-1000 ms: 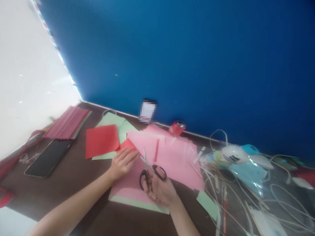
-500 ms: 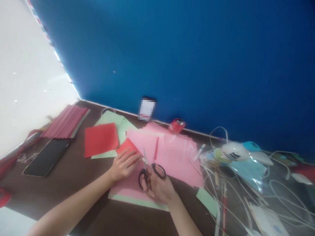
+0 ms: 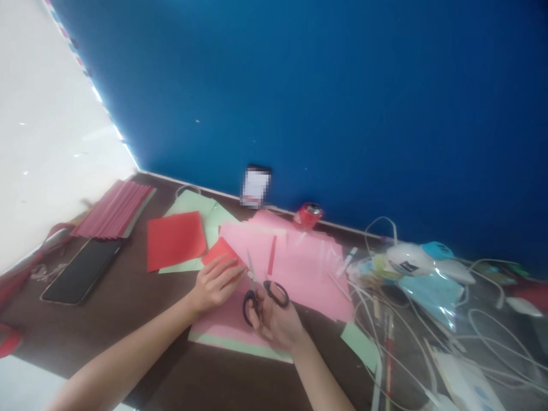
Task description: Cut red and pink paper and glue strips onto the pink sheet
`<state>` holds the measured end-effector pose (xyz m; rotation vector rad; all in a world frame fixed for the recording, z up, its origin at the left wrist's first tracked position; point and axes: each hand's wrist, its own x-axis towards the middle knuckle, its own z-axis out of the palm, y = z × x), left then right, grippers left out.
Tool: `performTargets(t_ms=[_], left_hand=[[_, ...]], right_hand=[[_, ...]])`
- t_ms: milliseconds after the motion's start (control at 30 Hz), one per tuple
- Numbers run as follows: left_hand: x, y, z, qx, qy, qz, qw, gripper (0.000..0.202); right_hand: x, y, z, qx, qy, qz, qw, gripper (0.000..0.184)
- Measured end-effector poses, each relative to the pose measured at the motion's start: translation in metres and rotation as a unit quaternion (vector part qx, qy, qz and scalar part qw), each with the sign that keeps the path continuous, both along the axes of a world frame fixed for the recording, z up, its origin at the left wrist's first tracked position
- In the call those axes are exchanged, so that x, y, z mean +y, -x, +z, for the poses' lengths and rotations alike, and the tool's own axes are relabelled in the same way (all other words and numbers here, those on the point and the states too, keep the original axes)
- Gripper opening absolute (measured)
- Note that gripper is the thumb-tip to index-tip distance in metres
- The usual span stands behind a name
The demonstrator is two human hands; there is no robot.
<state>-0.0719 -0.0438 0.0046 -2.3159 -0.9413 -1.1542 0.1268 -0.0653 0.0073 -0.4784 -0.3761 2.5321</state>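
Note:
My left hand [image 3: 217,283] is closed over a small piece of red paper [image 3: 221,249], whose upper corner shows past the fingers. In my right hand [image 3: 276,319] is a pair of scissors [image 3: 277,294] with black handles, fingers through the loops and blades pointing up and away. The blades lie just right of the red paper, apart from it as far as I can see. Under both hands are pink paper sheets [image 3: 299,268]. On them, right of the blades, lies a narrow red paper strip [image 3: 272,256]. A larger red sheet [image 3: 176,241] rests on green paper [image 3: 192,202] to the left.
A black phone [image 3: 81,274] and a pleated pink paper stack [image 3: 113,212] lie at the left. Along the blue wall [image 3: 299,103] are a red tape roll [image 3: 309,216] and a blurred-out card [image 3: 256,187]. White cables [image 3: 411,342] and plastic packets [image 3: 434,297] clutter the right.
The view has shifted very slightly. My hands, the red paper and the scissors keep almost the same places, with the scissors turned a little.

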Motion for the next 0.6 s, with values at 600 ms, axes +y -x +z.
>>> performTargets(t_ms=[600], left_hand=[[-0.001,0.004,-0.011,-0.190,0.353,-0.067,0.914,0.028]], right_hand=[[0.000,0.001,-0.002,-0.109,0.007,-0.038,0.993,0.043]])
